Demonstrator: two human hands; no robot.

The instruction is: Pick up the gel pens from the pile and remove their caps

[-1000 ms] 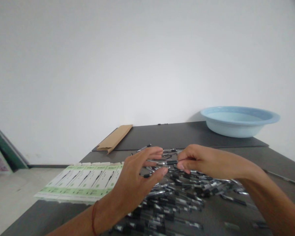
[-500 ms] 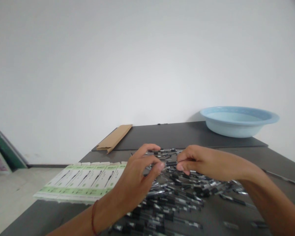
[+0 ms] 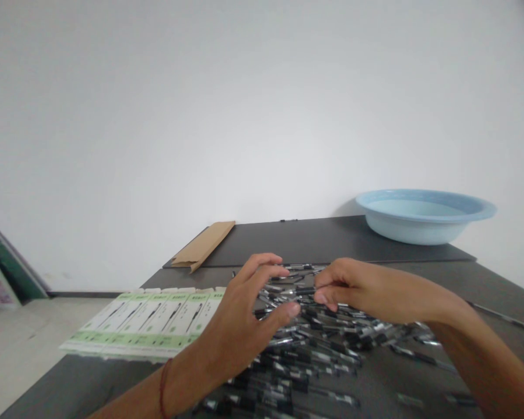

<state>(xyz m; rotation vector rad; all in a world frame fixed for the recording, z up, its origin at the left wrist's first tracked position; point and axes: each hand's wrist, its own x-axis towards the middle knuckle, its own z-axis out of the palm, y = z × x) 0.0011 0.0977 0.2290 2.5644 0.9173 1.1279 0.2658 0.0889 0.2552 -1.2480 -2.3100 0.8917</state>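
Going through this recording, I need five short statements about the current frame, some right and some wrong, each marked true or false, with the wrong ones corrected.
1. The right hand holds a pen pointing toward the left hand. True.
2. The left hand is clenched in a fist. False: it is open, with thumb and fingers apart.
3. The light-blue basin stands on the right part of the far table section. True.
4. The red band is around the right wrist. False: it is around the left wrist.
5. The green-and-white cards lie right of the loose pens. False: they lie to the left of them.
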